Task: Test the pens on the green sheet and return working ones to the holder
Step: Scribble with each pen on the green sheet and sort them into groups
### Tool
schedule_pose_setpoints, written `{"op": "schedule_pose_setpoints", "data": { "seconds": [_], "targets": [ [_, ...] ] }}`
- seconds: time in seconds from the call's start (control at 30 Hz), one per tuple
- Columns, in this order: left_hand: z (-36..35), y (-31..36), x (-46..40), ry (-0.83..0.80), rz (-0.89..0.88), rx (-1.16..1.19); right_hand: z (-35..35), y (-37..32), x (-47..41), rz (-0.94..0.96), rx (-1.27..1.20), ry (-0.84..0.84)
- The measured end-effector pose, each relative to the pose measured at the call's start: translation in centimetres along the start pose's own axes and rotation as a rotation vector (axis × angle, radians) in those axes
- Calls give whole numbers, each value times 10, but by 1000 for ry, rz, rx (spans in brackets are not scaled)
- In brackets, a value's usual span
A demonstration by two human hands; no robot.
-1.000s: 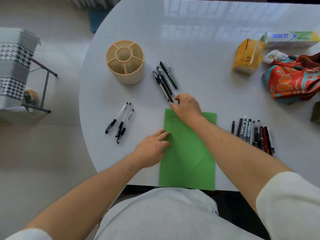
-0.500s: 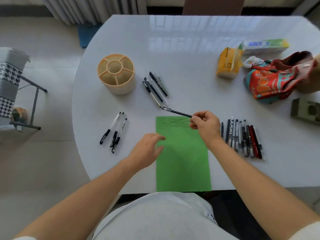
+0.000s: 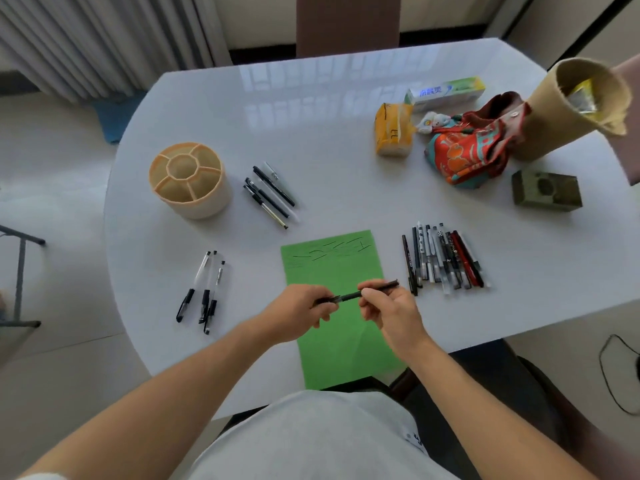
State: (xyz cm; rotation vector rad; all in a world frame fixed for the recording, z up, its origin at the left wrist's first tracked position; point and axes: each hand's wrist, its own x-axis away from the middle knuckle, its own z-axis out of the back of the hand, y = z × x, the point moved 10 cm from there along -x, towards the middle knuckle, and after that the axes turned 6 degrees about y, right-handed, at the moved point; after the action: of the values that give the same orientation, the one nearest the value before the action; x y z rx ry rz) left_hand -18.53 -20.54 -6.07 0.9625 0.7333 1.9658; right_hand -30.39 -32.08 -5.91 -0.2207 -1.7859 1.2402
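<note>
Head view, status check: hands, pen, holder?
Left hand and right hand both grip one black pen above green sheet. Holder empty. Nothing blocking.

A glossy, smooth white table (image 3: 346,109) is seen; the green sheet (image 3: 346,341) appears matt paper, and the beige holder (image 3: 204,199) looks like matt plastic.

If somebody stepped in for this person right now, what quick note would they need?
Hands: left hand and right hand both grip one black pen, held above the green sheet.
Things: the holder looks empty. Pens lie in three groups: a long row right of the sheet, four beside the holder, three to the left.
Done: test scribbles at the sheet's top.
Left: try this pen, go through the rest, put working ones in the holder. Which groups are already tested, I cannot tell.
</note>
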Motion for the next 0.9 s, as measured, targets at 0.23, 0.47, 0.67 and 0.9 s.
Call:
{"op": "schedule_pose_setpoints", "data": {
  "seconds": [0.23, 0.47, 0.67, 0.9],
  "targets": [
    [28, 8, 6, 184, -52, -182, -35, -16, -2, 64, 163, -24],
    [59, 10, 0, 391, -71, -339, -55, -30, -23, 29, 151, 70],
    [86, -49, 18, 499, 142, -351, -20, -40, -57, -34, 129, 273],
    [84, -81, 30, 497, 89, -301, -38, -48, -89, 112, 309, 80]
  ]
}}
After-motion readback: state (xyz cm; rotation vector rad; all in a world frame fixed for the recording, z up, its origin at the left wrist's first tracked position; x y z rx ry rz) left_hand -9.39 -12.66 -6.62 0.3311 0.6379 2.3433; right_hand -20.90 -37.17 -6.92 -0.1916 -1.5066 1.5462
